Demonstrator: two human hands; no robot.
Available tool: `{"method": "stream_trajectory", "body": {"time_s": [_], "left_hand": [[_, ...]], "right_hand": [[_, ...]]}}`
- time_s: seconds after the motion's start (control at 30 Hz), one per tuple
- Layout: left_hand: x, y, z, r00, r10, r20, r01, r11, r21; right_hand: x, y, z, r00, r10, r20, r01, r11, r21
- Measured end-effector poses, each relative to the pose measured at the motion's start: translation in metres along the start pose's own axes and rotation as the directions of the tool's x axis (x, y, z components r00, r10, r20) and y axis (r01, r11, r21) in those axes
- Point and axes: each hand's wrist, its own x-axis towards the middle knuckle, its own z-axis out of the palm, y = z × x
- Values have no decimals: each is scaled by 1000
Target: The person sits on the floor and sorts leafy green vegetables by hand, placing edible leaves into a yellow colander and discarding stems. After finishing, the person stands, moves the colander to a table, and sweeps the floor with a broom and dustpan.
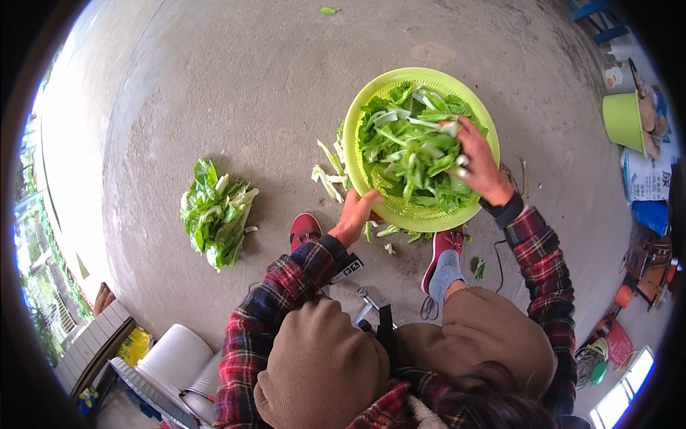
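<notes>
A round yellow-green plastic basket with perforated walls is full of leafy greens with pale stalks. My left hand grips its near-left rim, thumb on top. My right hand is over the right side of the basket with its fingers around some of the greens, slightly blurred; the fingertips are partly hidden among leaves. A separate pile of leafy greens lies on the concrete floor to the left. Pale stalk trimmings lie on the floor at the basket's left side, and more scraps show below its near rim.
My red shoes stand near the basket. A loose leaf lies right of my foot, another leaf far ahead. At the right edge stand a green bucket and a printed sack; white buckets are at lower left.
</notes>
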Motion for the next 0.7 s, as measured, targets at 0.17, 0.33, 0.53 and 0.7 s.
{"method": "stream_trajectory", "body": {"time_s": [0.17, 0.33, 0.53, 0.7], "left_hand": [[0, 0, -4, 997, -61, 36, 60, 998, 37], [3, -3, -9, 996, -70, 51, 68, 997, 37], [5, -4, -14, 997, -67, 46, 66, 998, 22], [5, -8, -17, 996, -38, 79, 32, 997, 73]], "right_hand": [[-21, -36, 55, 957, 87, 277, 25, 927, -375], [-28, -31, 51, 855, 101, 508, 31, 969, -245], [6, -18, -24, 910, -63, 410, -11, 984, 177], [46, 38, -19, 919, 153, 362, -192, 979, 75]]}}
